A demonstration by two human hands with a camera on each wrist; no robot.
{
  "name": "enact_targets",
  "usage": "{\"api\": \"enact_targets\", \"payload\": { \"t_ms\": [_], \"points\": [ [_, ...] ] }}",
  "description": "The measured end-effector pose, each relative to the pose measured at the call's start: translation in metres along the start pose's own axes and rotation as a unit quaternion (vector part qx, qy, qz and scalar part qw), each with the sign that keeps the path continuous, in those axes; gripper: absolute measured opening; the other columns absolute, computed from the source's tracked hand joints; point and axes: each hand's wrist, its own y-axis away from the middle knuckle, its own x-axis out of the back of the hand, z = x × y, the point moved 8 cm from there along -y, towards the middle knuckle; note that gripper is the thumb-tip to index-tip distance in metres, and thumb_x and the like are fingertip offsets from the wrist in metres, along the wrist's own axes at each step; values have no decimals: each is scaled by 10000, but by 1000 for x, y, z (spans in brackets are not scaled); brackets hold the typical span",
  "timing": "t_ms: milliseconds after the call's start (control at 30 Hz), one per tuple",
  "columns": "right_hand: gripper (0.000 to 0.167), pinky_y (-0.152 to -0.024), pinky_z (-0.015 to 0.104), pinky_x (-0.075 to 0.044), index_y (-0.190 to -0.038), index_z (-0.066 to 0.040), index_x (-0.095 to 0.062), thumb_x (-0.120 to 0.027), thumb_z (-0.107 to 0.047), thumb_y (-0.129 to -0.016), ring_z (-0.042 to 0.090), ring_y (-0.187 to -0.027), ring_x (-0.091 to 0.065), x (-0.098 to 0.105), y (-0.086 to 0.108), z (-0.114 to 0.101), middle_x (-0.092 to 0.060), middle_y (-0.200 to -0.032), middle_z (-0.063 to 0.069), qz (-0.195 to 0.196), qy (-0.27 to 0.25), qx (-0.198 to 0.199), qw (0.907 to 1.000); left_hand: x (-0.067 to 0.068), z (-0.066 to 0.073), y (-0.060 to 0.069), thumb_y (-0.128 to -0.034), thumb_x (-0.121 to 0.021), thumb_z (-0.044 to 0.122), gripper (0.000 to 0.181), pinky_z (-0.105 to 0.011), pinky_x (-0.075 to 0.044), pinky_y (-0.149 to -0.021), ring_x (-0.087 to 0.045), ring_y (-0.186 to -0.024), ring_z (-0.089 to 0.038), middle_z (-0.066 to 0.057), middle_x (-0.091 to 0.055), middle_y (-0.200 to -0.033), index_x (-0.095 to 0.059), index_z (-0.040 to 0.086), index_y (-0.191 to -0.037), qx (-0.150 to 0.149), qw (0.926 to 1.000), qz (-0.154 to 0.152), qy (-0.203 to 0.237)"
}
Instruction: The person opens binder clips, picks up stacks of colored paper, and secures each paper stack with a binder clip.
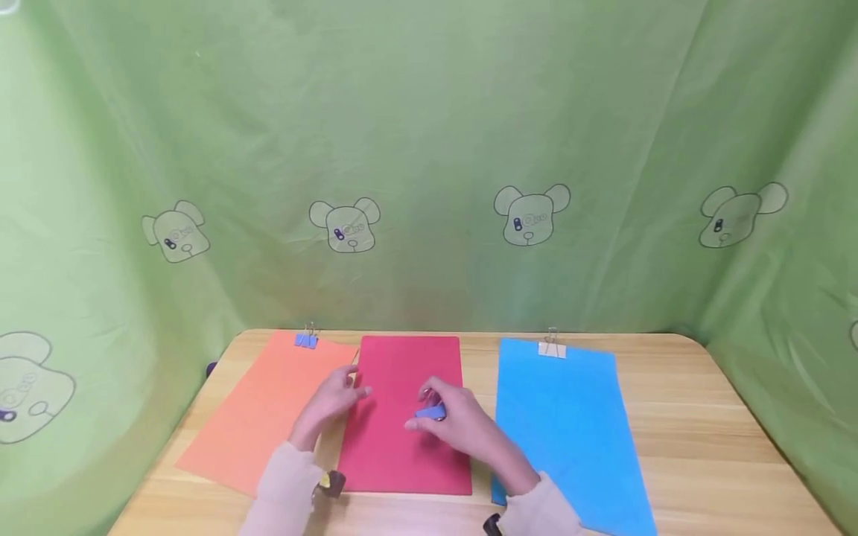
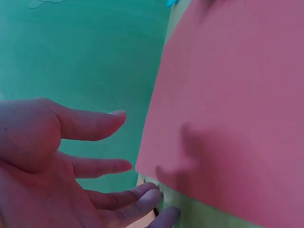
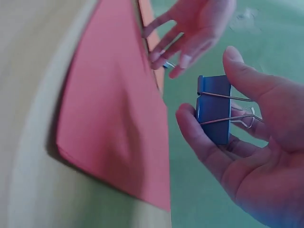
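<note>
A blue binder clip (image 3: pixel 213 109) with silver wire handles is held between the thumb and fingers of my right hand (image 1: pixel 462 424), above the red sheet (image 1: pixel 402 454). My left hand (image 1: pixel 331 402) is at the upper left edge of that sheet, its fingers spread and nothing in them. In the left wrist view, some fingertips of the left hand (image 2: pixel 71 171) lie close to the sheet's edge; whether they touch it I cannot tell. The red sheet lies flat on the table between an orange sheet and a blue sheet.
To the left, the orange sheet (image 1: pixel 248 417) carries a blue binder clip (image 1: pixel 306 341) on its top edge. The blue sheet (image 1: pixel 570 432) at the right has a white binder clip (image 1: pixel 553 349) on its top edge. A green curtain (image 1: pixel 429 149) hangs behind the wooden table (image 1: pixel 724 461).
</note>
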Motion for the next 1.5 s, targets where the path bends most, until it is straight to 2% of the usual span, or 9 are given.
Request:
{"api": "enact_targets", "payload": {
  "t_ms": [167, 367, 533, 667, 800, 900, 1100, 1300, 1500],
  "points": [
    [413, -724, 297, -554, -1062, -100, -618, -845, -378, -856, 160, -864, -623, 19, 3, 17, -659, -962, -14, 373, -131, -417, 9983, -4, 11, -26, -928, -700, 103, 691, -588, -367, -1133, -428, -1369, -512, -371, -462, -1452, -367, -179, -1463, -34, 9986, -58, -518],
    [436, -633, 315, -526, -1135, -100, -569, -798, -389, -901, 177, -764, -581, 38, 7, 33, -611, -896, 12, 606, -384, -864, 9937, 6, 12, -47, -961, -664, 125, 725, -565, -463, -1049, -450, -1354, -489, -363, -414, -1495, -283, -152, -1513, 378, 9990, -41, -246],
    [478, -586, 336, -509, -1242, -63, -510, -751, -349, -945, 198, -704, -562, 51, 12, 46, -604, -940, 66, 533, -668, -1154, 9896, 10, 20, -66, -953, -648, 100, 720, -555, -379, -1137, -415, -1383, -498, -383, -407, -1488, -271, -189, -1495, 232, 9994, 26, -249],
    [463, -635, 347, -513, -1275, -33, -469, -701, -313, -988, 211, -701, -575, 55, 17, 53, -625, -1024, 97, 353, -788, -1164, 9894, 9, 22, -78, -904, -662, 67, 686, -558, -411, -1108, -486, -1311, -500, -391, -478, -1413, -341, -215, -1441, 204, 9986, 179, -445],
    [426, -732, 355, -511, -1261, -45, -452, -674, -306, -1008, 219, -883, -629, 58, 20, 58, -680, -1038, 69, 354, -773, -1165, 9896, 9, 22, -87, -842, -712, 40, 593, -530, -485, -1022, -573, -1170, -465, -348, -579, -1271, -479, -196, -1333, 183, 9959, 338, -814],
    [422, -792, 382, -515, -1259, -60, -454, -683, -302, -1001, 252, -1016, -634, 63, 22, 60, -690, -1064, 71, 466, -762, -1208, 9886, 9, 23, -92, -799, -799, 63, 582, -538, -481, -1004, -548, -1147, -475, -317, -580, -1217, -544, -150, -1278, 148, 9914, 441, -1221],
    [455, -971, 521, -517, -1289, -46, -455, -722, -225, -967, 349, -1216, -586, 72, 29, 64, -611, -1277, 190, 523, -753, -1344, 9867, 7, 20, -100, -725, -906, 63, 834, -597, -395, -1085, -404, -1277, -562, -353, -439, -1397, -476, -66, -1427, 200, 9873, 429, -1520],
    [443, -1025, 549, -481, -1292, -18, -475, -718, -203, -971, 344, -1225, -579, 80, 31, 66, -600, -1286, 208, 500, -762, -1348, 9867, 2, 16, -106, -716, -918, 77, 768, -600, -430, -1028, -397, -1246, -533, -350, -430, -1357, -526, -54, -1363, 399, 9848, 209, -1678],
    [489, -939, 482, -531, -1323, -22, -491, -730, -254, -965, 305, -1144, -600, 95, 36, 75, -617, -1244, 164, 673, -733, -1439, 9846, 1, 17, -114, -702, -941, 133, 489, -537, -484, -954, -496, -1115, -463, -272, -551, -1128, -625, -25, -1040, 460, 9797, -28, -1950]
  ]
}}
